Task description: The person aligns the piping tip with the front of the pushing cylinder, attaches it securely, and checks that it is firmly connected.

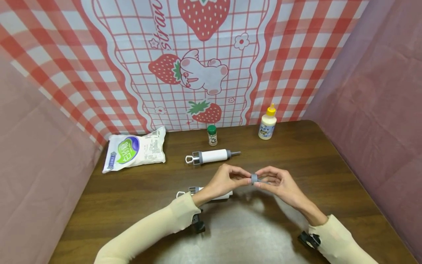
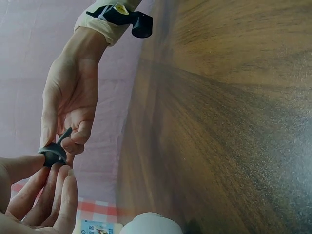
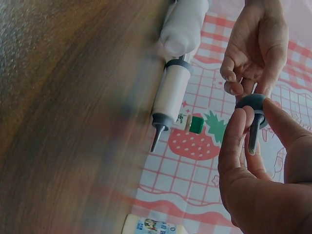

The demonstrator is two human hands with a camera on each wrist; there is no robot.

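Both hands hold a grey nozzle cap (image 1: 254, 178) with a thin spout above the table. My left hand (image 1: 226, 180) pinches its wide ring side between thumb and fingers. My right hand (image 1: 281, 186) grips the same cap from the other side, thumb and fingers at its rim; in the right wrist view the spout (image 3: 253, 135) points down among the right fingers. Under the left wrist lies a white syringe-like tube (image 1: 224, 195) with a bare front end, partly hidden by the forearm. A second such tube (image 1: 214, 156), its grey nozzle fitted, lies farther back.
At the back left lies a white printed bag (image 1: 151, 148). A small green-capped jar (image 1: 212, 136) stands at the back middle, and a yellow-tipped bottle (image 1: 267, 124) to its right. A checked strawberry cloth (image 1: 204, 73) hangs behind the wooden table (image 1: 132, 198).
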